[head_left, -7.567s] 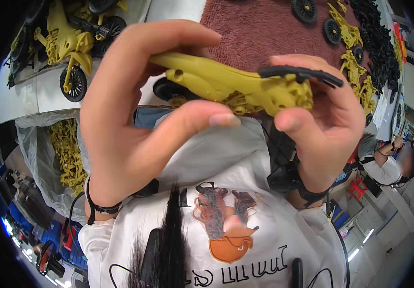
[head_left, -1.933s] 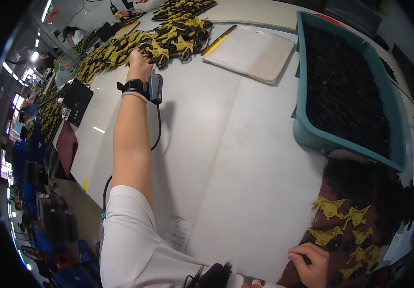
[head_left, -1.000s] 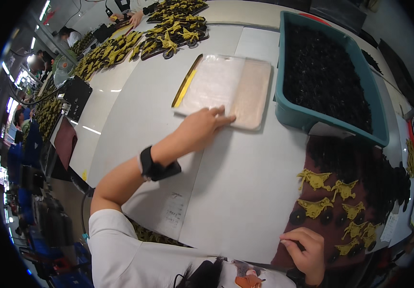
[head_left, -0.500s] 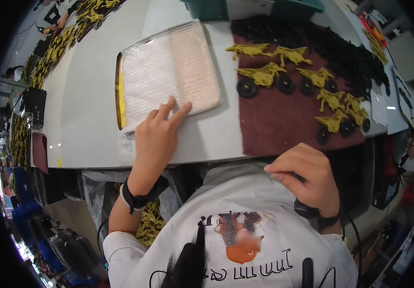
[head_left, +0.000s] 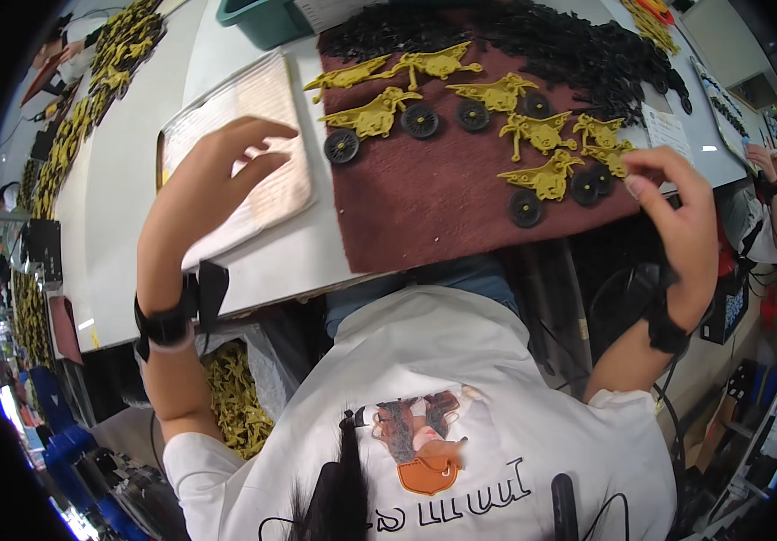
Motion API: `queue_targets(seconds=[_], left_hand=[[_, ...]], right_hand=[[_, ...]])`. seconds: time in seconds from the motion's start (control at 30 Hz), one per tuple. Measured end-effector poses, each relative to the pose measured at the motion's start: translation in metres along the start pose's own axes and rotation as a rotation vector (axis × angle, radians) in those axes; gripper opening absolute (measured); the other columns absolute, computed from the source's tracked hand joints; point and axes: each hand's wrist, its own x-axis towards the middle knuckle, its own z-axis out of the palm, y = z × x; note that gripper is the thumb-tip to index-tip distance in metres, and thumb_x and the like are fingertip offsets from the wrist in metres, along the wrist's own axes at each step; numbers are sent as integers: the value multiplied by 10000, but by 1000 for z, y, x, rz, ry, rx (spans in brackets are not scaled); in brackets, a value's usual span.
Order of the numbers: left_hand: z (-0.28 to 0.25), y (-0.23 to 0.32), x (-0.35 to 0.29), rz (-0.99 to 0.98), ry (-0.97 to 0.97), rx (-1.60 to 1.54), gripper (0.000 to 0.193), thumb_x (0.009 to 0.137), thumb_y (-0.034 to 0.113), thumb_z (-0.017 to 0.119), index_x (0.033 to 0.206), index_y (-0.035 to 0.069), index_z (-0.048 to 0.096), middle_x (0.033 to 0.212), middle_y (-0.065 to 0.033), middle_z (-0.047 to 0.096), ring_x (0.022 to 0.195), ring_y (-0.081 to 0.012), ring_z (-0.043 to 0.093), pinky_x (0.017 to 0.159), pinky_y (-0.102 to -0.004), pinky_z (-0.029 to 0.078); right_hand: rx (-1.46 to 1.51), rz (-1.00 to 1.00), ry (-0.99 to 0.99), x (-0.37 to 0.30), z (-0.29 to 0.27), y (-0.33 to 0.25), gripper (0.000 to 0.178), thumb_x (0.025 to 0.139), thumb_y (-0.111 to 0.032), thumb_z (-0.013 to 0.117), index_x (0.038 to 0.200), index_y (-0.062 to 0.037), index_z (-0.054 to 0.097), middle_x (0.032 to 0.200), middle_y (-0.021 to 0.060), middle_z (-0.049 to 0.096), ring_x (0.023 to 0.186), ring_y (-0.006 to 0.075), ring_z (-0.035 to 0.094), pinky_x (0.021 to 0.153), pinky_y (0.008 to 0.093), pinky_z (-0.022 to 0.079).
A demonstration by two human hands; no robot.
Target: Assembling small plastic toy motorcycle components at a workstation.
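The left hand is raised above the near edge of the white table, its fingers spread and slightly curled, holding nothing. Its fingertips hang over the flat packet of pale sheets, which lies on the table just left of the dark red mat; whether they touch it cannot be told. A black band wraps the wrist.

The right hand is at the right corner of the mat, thumb and first fingers drawn together in a pinch beside the yellow toy motorcycle parts lying there. Whether something small sits between the fingertips cannot be told. This wrist also carries a black band.

On the mat, further yellow motorcycle bodies lie in rows, several with black wheels fitted or resting against them. Along the far edge of the mat is a heap of loose black parts. A teal bin stands just beyond the mat's far left corner. Well left of the mat, along the far side of the table, more yellow parts are lined up. Below the table edge, left of the mat, a clear bag of yellow pieces hangs. Right of the mat, another person's hand shows at the rim.
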Motion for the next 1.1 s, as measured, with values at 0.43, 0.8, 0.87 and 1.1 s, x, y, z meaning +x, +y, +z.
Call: queue_targets(seconds=[0.43, 0.8, 0.87, 1.1], left_hand=[[28, 16, 131, 202, -141, 246, 222, 890, 174, 591, 1066, 45, 634, 1050, -117, 625, 951, -295, 608, 819, -363, 481], [10, 1, 177, 105, -20, 194, 176, 911, 156, 577, 1006, 18, 630, 866, -110, 640, 729, -243, 588, 696, -325, 474], [9, -7, 191, 196, 18, 221, 213, 913, 172, 585, 1061, 23, 618, 869, -103, 652, 746, -247, 608, 722, -335, 486], [54, 6, 224, 259, 97, 376, 210, 873, 222, 633, 996, 56, 599, 845, -95, 635, 792, -276, 611, 736, -380, 479]], right_hand=[[20, -153, -322, 151, 30, 115, 224, 836, -179, 678, 1006, -40, 637, 850, 56, 652, 778, 150, 611, 717, 295, 492], [-219, -188, -290, 180, 44, 67, 149, 769, -54, 704, 872, 0, 610, 824, 60, 597, 789, 136, 607, 659, 280, 475], [22, -101, -173, 173, 34, 58, 120, 799, -69, 663, 848, 8, 584, 754, 40, 608, 693, 114, 589, 628, 262, 465], [195, 29, -40, 141, -2, 38, 313, 820, 18, 625, 1132, 8, 612, 848, 39, 615, 796, 104, 596, 725, 238, 474]])
